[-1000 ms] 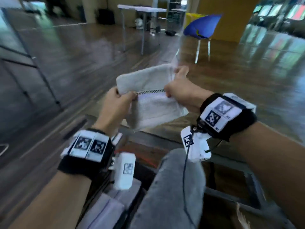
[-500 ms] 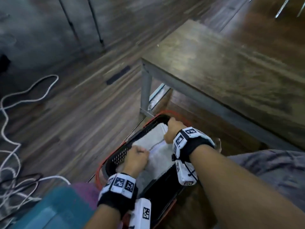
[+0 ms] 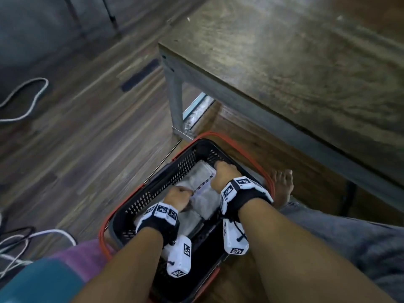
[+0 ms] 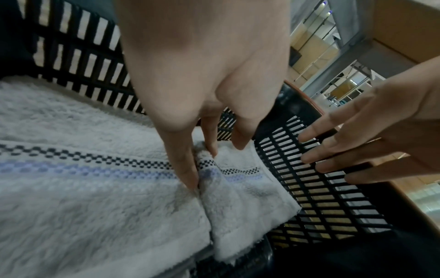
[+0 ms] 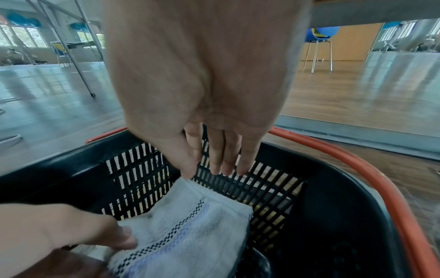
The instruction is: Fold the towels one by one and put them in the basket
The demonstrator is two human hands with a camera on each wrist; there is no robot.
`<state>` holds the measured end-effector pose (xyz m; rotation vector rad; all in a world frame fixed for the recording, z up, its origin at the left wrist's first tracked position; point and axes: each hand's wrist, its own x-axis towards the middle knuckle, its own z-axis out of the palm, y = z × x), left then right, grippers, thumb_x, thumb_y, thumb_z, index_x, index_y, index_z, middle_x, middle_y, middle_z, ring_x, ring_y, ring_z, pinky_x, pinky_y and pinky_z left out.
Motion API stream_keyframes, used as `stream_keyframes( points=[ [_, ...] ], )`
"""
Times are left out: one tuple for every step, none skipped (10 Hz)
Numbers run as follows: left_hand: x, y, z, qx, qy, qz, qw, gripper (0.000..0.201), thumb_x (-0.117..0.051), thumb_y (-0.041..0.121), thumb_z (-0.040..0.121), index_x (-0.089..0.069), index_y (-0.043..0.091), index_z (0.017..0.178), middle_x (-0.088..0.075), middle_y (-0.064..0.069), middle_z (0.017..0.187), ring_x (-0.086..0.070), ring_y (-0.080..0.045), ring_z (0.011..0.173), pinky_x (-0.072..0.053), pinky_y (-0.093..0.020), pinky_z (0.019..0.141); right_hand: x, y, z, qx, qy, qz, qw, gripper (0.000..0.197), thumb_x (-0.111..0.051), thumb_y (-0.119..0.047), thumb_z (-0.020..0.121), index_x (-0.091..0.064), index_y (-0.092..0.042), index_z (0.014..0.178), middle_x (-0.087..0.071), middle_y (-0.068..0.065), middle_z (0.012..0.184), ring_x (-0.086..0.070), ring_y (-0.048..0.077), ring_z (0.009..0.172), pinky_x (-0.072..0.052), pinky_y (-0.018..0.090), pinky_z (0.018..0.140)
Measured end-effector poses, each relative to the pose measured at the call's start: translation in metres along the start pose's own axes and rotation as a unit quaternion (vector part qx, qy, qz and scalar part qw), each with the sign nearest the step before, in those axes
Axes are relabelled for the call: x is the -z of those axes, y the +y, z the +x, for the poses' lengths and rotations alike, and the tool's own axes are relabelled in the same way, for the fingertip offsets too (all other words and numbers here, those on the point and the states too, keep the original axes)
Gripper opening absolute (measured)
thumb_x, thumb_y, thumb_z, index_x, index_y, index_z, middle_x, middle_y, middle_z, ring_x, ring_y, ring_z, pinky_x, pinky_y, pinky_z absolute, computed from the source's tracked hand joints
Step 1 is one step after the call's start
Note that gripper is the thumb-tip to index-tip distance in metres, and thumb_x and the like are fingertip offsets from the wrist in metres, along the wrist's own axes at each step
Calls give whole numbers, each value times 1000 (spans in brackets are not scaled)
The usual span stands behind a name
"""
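Towel lowered into the basket

We see, only from the left wrist, left hand (image 4: 204,105) pinching towel (image 4: 100,188); right hand (image 5: 202,90) spread, having released it, deeper in basket (image 3: 175,171).

Dark wood-plank floor (image 3: 76,149) runs under me, with white cables (image 3: 24,99) looped on it to my left. My wooden worktop (image 3: 295,62) stands ahead on grey metal legs (image 3: 176,101). A blue chair (image 5: 320,37) sits by a distant wall.

Fluffy white terry-cloth towel (image 4: 95,188) lies in the matt black slotted plastic basket (image 5: 333,216); glossy wood-plank floor (image 3: 76,149) beside the basket.
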<state>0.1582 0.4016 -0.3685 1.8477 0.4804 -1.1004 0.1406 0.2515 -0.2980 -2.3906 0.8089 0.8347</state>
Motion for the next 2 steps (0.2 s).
stream_keyframes(
  points=[
    [-1, 0, 1, -24, 17, 16, 999, 19, -55, 7, 92, -68, -6, 97, -70, -29, 98, -69, -40, 89, -56, -53, 88, 3, 3, -1, 7, -5, 7, 1000, 33, -57, -15, 93, -58, -8, 125, -59, 20, 128, -62, 39, 109, -52, 40, 81],
    [2, 2, -5, -62, 72, 20, 995, 21, -57, 9, 90, -64, -3, 105, -67, -22, 97, -64, -37, 90, -54, -50, 92, 15, 3, -7, 25, 12, 36, 999, 24, -57, -17, 93, -60, -10, 116, -62, 14, 114, -63, 34, 97, -48, 34, 73]
  ],
)
